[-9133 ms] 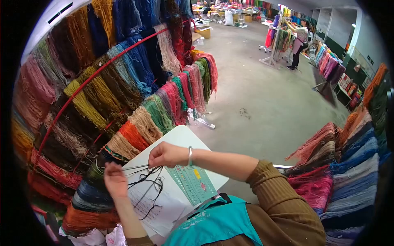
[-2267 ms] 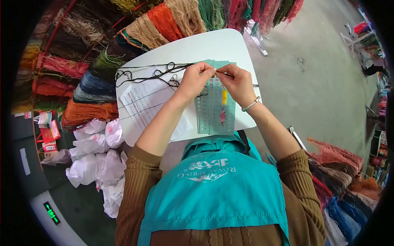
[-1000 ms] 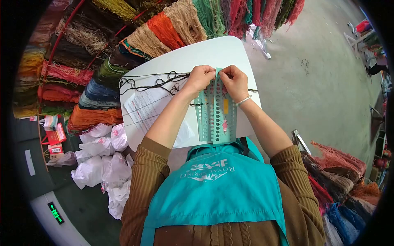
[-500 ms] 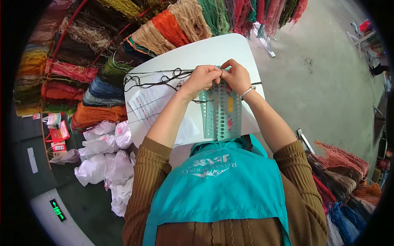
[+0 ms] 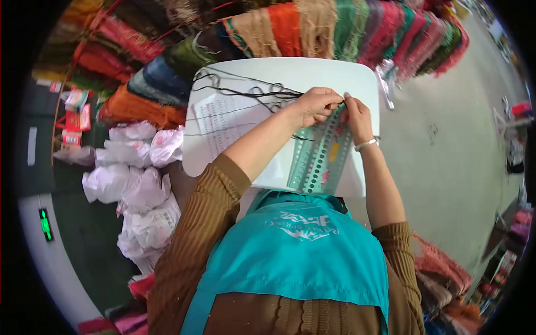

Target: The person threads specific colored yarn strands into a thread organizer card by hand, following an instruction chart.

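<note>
Black thread (image 5: pixel 257 94) runs in loose loops from the table's left side to my left hand (image 5: pixel 317 107), whose fingers are closed on it. My right hand (image 5: pixel 357 116) is pinched on the dark thread close beside the left fingertips. Both hands are over the top end of a green perforated board (image 5: pixel 319 159), which has rows of round holes, a yellow label and red marks. A printed sheet (image 5: pixel 216 124) lies left of the board, with thin threads across it.
The white table (image 5: pixel 357 72) stands in front of me. Coloured yarn hanks (image 5: pixel 285 30) hang behind it and to the left. White plastic bags (image 5: pixel 137 187) are piled at the lower left. More yarn (image 5: pixel 444 265) is at the lower right.
The view has turned, so the table and board appear further right. My hands remain closed near each other, with slightly more space between the fingertips.
</note>
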Demonstrator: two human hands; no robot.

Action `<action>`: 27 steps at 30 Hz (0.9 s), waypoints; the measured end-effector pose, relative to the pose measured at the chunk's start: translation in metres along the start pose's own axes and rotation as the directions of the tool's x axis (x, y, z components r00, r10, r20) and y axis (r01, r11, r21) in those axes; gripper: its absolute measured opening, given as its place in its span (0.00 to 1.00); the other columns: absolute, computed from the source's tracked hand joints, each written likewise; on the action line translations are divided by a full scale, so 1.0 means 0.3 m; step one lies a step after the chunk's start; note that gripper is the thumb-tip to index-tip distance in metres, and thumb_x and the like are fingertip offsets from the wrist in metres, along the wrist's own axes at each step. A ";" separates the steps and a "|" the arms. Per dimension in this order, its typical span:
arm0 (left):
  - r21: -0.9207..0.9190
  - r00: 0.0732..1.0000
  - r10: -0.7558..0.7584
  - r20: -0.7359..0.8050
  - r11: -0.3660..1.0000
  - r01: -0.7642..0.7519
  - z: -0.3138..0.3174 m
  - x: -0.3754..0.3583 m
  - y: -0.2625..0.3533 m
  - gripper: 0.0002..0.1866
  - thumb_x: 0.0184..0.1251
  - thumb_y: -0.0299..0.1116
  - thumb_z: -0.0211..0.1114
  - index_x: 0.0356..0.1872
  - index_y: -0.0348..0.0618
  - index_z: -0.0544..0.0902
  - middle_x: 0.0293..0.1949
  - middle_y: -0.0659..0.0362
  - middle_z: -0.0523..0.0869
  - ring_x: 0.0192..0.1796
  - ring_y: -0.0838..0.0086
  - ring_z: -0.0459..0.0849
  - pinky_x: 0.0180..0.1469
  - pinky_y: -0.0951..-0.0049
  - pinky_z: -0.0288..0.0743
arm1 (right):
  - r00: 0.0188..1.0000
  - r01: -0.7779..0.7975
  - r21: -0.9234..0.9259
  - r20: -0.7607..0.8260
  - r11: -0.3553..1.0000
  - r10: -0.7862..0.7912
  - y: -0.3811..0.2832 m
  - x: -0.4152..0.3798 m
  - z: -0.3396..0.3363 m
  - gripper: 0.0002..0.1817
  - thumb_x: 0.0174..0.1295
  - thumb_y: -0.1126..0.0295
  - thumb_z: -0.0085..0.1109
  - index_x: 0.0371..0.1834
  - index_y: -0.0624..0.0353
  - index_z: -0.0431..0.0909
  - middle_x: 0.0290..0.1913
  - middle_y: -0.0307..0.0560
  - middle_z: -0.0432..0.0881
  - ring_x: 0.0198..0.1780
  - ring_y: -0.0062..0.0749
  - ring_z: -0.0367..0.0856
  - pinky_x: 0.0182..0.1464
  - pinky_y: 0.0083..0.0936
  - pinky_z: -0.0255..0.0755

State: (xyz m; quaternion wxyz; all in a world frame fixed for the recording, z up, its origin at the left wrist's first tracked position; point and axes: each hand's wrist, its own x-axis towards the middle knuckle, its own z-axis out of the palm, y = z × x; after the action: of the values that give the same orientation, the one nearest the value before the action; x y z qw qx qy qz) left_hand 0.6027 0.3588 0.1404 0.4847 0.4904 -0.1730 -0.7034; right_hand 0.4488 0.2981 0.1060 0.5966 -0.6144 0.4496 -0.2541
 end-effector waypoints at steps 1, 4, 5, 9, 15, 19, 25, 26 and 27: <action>-0.108 0.999 -0.050 0.004 0.993 0.050 -0.004 -0.028 0.017 0.09 0.63 0.30 0.60 0.24 0.48 0.72 0.15 0.72 0.63 0.15 0.89 0.55 0.14 0.85 0.43 | 1.000 0.001 0.005 0.013 1.000 -0.001 0.009 0.006 0.001 0.18 0.65 0.59 0.51 0.31 0.65 0.79 0.19 0.43 0.78 0.21 0.23 0.71 0.26 0.23 0.65; -0.352 0.962 -0.016 0.272 0.929 0.115 -0.168 -0.094 0.065 0.13 0.63 0.32 0.58 0.19 0.51 0.68 0.15 0.73 0.61 0.14 0.89 0.55 0.12 0.85 0.44 | 0.998 0.053 -0.116 0.042 0.992 -0.049 0.017 0.012 0.007 0.14 0.63 0.64 0.52 0.34 0.66 0.79 0.19 0.45 0.80 0.22 0.26 0.75 0.28 0.25 0.68; -0.345 0.982 0.011 0.191 0.937 0.057 -0.248 -0.136 0.122 0.14 0.63 0.32 0.57 0.18 0.53 0.66 0.15 0.73 0.60 0.14 0.88 0.54 0.12 0.85 0.44 | 0.998 0.057 -0.164 0.042 0.985 -0.051 0.018 0.010 0.013 0.13 0.62 0.65 0.52 0.35 0.66 0.79 0.19 0.45 0.81 0.22 0.27 0.77 0.28 0.25 0.69; -0.259 0.931 0.211 -0.297 0.921 -0.291 -0.626 -0.439 0.473 0.17 0.63 0.31 0.56 0.16 0.54 0.63 0.15 0.72 0.59 0.13 0.86 0.53 0.10 0.84 0.45 | 0.995 0.091 -0.272 0.053 0.958 -0.080 0.023 0.017 0.016 0.12 0.62 0.67 0.52 0.37 0.66 0.79 0.21 0.47 0.83 0.24 0.30 0.82 0.31 0.26 0.73; 0.222 0.536 0.397 -0.745 0.905 -0.361 -1.065 -1.041 0.652 0.07 0.65 0.34 0.58 0.27 0.48 0.77 0.15 0.71 0.65 0.10 0.86 0.53 0.10 0.83 0.43 | 0.990 0.141 -0.312 0.042 0.940 -0.134 0.032 0.029 0.020 0.11 0.61 0.67 0.54 0.36 0.67 0.79 0.20 0.48 0.83 0.21 0.30 0.81 0.28 0.26 0.74; 0.585 0.207 0.548 -0.811 0.740 0.333 -1.028 -1.420 0.587 0.07 0.60 0.36 0.60 0.29 0.48 0.82 0.16 0.69 0.71 0.13 0.83 0.61 0.14 0.77 0.49 | 0.989 0.147 -0.188 0.063 0.971 -0.137 0.030 0.027 0.021 0.11 0.61 0.69 0.55 0.36 0.68 0.78 0.19 0.49 0.82 0.18 0.28 0.79 0.22 0.23 0.72; 0.380 -0.154 0.865 -0.478 0.361 0.851 -0.936 -2.094 0.447 0.16 0.62 0.36 0.51 0.37 0.39 0.85 0.39 0.48 0.87 0.46 0.55 0.84 0.49 0.61 0.75 | 0.989 0.000 -0.025 0.149 1.000 0.004 0.051 0.038 0.003 0.13 0.64 0.65 0.59 0.46 0.62 0.78 0.22 0.43 0.80 0.17 0.21 0.73 0.19 0.17 0.64; 0.362 -0.181 0.884 -0.431 0.353 0.863 -0.877 -2.171 0.415 0.17 0.62 0.36 0.49 0.40 0.40 0.85 0.42 0.48 0.87 0.49 0.54 0.83 0.51 0.61 0.75 | 0.989 0.013 -0.003 0.146 1.000 -0.013 0.071 0.046 -0.003 0.12 0.65 0.65 0.59 0.46 0.59 0.78 0.23 0.41 0.80 0.17 0.18 0.71 0.18 0.14 0.62; 0.376 -0.168 0.905 -0.390 0.323 0.868 -0.824 -2.232 0.378 0.17 0.62 0.35 0.49 0.43 0.40 0.84 0.43 0.51 0.87 0.50 0.57 0.84 0.51 0.63 0.75 | 0.990 0.020 -0.055 0.143 0.998 -0.012 0.047 0.032 -0.006 0.12 0.65 0.65 0.59 0.47 0.58 0.78 0.23 0.40 0.81 0.16 0.15 0.69 0.18 0.13 0.59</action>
State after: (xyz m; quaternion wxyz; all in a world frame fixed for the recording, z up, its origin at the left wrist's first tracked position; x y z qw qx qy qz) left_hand 0.9058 0.9329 0.4578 0.0065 0.9503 -0.1031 0.2938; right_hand 0.4483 0.2907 0.0905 0.6077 -0.6510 0.4077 -0.2017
